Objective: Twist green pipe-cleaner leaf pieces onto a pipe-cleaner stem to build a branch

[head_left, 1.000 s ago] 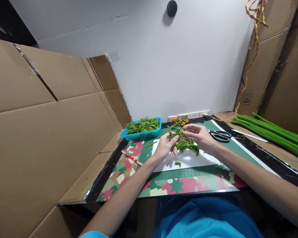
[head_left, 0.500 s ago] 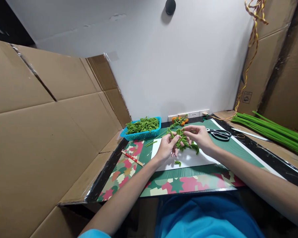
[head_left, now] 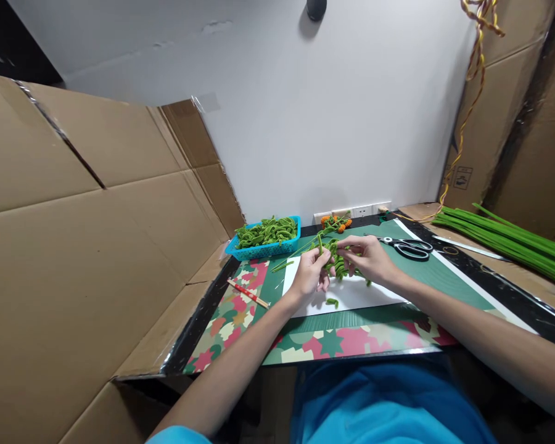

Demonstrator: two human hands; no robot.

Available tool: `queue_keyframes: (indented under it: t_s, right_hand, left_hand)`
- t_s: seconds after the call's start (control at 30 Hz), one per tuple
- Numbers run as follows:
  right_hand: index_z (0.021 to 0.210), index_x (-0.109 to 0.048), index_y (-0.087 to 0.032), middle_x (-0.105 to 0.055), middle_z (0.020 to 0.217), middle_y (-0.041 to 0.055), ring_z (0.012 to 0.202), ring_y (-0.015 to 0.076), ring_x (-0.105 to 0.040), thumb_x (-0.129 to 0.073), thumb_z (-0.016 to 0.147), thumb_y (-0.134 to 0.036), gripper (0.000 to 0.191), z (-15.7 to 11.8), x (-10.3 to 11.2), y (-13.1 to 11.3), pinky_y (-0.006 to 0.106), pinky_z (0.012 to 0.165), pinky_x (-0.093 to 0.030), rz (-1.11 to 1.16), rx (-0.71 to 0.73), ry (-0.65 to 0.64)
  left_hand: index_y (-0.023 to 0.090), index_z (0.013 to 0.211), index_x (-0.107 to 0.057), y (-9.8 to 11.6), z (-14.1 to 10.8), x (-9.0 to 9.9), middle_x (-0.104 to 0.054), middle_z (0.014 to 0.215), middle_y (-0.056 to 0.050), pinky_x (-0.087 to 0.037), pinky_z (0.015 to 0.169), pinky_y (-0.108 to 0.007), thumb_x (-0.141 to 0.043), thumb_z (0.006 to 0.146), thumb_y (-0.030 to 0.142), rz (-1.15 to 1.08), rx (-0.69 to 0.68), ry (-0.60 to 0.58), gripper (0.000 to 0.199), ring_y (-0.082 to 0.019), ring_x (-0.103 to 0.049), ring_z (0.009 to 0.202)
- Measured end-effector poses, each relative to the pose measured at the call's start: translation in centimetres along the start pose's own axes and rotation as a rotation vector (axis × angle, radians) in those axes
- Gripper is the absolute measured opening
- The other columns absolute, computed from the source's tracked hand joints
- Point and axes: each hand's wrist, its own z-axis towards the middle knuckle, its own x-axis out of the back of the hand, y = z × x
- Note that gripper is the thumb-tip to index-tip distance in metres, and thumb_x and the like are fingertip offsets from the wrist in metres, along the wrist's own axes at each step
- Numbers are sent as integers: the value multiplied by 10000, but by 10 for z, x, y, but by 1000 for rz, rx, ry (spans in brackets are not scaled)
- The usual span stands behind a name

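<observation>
Between the thumb and fingers of my left hand [head_left: 308, 274] is a short green pipe cleaner [head_left: 320, 243], its fuzzy end standing up above the fingertips. My right hand [head_left: 368, 258] is close beside it, thumb and forefinger pinched on green pipe cleaner; its exact end is hard to make out. Under and between the hands, a heap of curled green pipe cleaner pieces [head_left: 340, 267] lies on a white sheet of paper [head_left: 370, 298], partly hidden by my fingers. Nearer to me on the paper rests one loose bent piece [head_left: 332, 303].
A blue basket [head_left: 261, 251] full of curled green pieces stands at the back left. Orange flowers on green stems [head_left: 340, 223] lie by the wall. Scissors [head_left: 411, 248] and a bundle of long green pipe cleaners [head_left: 499, 237] are on the right, wrapped chopsticks [head_left: 248, 293] on the left.
My right hand has lowered slightly and its fingers have drawn together near the left hand. The piece in my left hand now points more upright. The view has shifted a little.
</observation>
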Motion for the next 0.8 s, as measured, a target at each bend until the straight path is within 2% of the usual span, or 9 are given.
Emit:
queue_keyframes:
  t_s: [0.07,0.2,0.3,0.37,0.5,0.67,0.8]
  right_hand:
    - [1013,-802,-169,-694,691,41,530,174,-636,-791,812,-450,346,-1,0,0,305,473,-583,-4,2,11]
    - [1180,-748,-197,-729,835,47,602,171,-666,-769,840,-393,393,-3,1,-1,293,508,-594,8,26,32]
    - [1074,-769,-190,-714,804,50,597,167,-643,-752,859,-409,307,-3,1,-2,274,478,-564,-50,51,15]
    - [1021,-771,-186,-716,799,56,604,171,-642,-741,871,-423,282,-3,0,-2,272,472,-559,-83,62,4]
    - [1080,-740,-189,-739,804,54,634,192,-680,-753,869,-457,342,-3,-2,-2,296,520,-597,-42,13,-33]
    - [876,-713,-168,-714,736,48,630,182,-663,-802,808,-539,388,-2,-3,-3,280,510,-579,77,-84,-100]
    - [843,-706,-163,-691,691,28,566,147,-617,-803,804,-540,391,-1,-2,-6,239,460,-521,50,-69,-92]
  left_hand:
    - [173,872,-537,0,0,1,-640,626,13,-278,283,-182,-694,833,682,27,0,-15,534,-105,-544,323]
    - [177,947,-526,-1,1,2,-663,639,10,-295,287,-178,-673,869,662,64,-23,-55,513,-106,-546,327]
    - [209,1061,-469,0,0,2,-670,630,32,-308,288,-176,-682,866,659,40,-22,-74,535,-124,-551,323]
    - [220,1067,-448,1,0,1,-670,633,37,-305,288,-173,-670,873,667,25,-21,-85,535,-128,-556,323]
    - [222,1038,-439,3,-2,-1,-653,643,47,-274,283,-163,-639,905,661,11,-55,-56,500,-113,-542,315]
    - [235,1032,-413,4,-3,-2,-618,651,75,-304,287,-161,-655,910,629,-33,-81,-43,478,-101,-532,325]
    - [238,1013,-413,4,-3,-2,-607,667,81,-296,279,-158,-678,900,603,-65,-50,-77,465,-97,-530,324]
